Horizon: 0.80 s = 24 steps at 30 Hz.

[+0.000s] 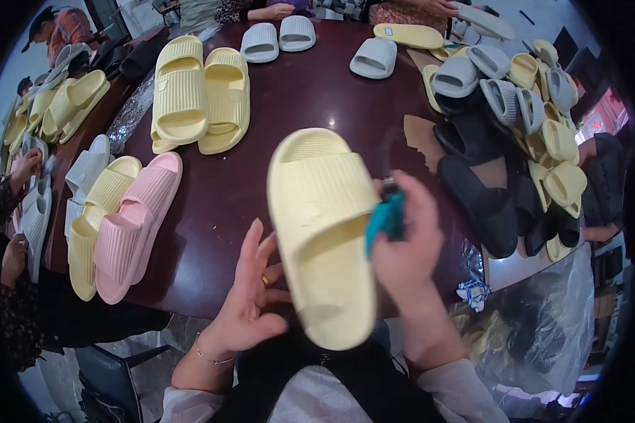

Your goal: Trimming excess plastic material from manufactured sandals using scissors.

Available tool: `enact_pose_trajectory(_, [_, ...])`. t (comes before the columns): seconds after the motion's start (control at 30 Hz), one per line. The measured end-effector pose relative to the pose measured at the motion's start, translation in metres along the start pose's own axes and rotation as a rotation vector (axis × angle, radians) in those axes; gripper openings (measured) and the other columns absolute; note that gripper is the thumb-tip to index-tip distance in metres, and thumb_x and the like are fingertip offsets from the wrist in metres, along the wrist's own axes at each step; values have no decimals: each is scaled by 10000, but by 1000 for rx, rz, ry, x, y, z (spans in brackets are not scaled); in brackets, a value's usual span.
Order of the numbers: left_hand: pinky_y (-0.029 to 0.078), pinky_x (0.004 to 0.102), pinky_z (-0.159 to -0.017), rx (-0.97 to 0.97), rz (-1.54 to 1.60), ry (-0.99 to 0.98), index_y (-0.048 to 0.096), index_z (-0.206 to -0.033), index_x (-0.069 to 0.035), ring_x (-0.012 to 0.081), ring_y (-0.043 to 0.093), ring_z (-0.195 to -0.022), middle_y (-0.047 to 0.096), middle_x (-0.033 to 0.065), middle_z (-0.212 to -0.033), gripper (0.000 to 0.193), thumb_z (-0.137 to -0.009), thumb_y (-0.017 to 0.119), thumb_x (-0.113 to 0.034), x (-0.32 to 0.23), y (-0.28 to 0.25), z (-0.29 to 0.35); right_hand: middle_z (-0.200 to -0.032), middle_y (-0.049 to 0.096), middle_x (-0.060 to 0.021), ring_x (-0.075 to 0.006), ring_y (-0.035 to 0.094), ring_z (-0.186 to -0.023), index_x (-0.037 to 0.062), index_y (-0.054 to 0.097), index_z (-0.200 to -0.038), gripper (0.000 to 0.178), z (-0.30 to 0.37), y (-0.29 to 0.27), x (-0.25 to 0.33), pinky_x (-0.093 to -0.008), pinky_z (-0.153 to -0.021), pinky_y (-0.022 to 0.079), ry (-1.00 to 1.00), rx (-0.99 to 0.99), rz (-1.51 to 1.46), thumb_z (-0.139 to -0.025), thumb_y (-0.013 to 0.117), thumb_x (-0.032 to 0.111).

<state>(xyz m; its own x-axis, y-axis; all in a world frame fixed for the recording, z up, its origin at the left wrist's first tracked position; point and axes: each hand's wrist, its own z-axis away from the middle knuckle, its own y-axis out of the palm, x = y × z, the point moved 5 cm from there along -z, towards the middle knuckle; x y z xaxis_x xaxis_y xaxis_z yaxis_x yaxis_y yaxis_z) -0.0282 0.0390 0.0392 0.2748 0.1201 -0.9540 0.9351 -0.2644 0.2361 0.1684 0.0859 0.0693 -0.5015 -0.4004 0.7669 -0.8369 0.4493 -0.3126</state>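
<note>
A pale yellow slide slipper (322, 233) is held up over the table's near edge, its open-toed strap and footbed facing me. My left hand (243, 303) is at the slipper's left side with fingers spread; some fingertips pass behind its edge, so their contact is unclear. My right hand (410, 243) is blurred and closed round a small teal-and-black tool (386, 222) with a metal-looking tip. That tool lies against the right side of the strap. Whether the right fingers also grip the slipper is hidden.
Pink slides (130, 233), yellow slides (181, 92) and grey slides (259, 42) stand on the dark red table (310, 92). Black slides (476, 204) and a mixed pile crowd the right. A crumpled wrapper (474, 295) is near the right edge. Other people work at the left and far sides.
</note>
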Motion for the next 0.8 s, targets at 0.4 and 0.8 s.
enact_pose_trajectory(0.4, [415,349,-885,-384,-1126,49,325,-1378,-41,258,509,-1051,498,165,-1159,636,-813,616,-81,8,-103,16,-980,642,-118,-166,626,-882,58,473,-1226,482,14,12,-54,-279,-782,487,261,236,-73,-785,666,35])
enact_pose_trajectory(0.8, [455,396,-638,191,-1336,-83,412,-1297,-12,298,579,-676,584,121,-705,606,-796,644,-264,23,-17,-69,-926,618,-69,-111,584,-809,44,427,-1263,507,37,19,-83,-245,-722,482,397,312,-201,-807,649,30])
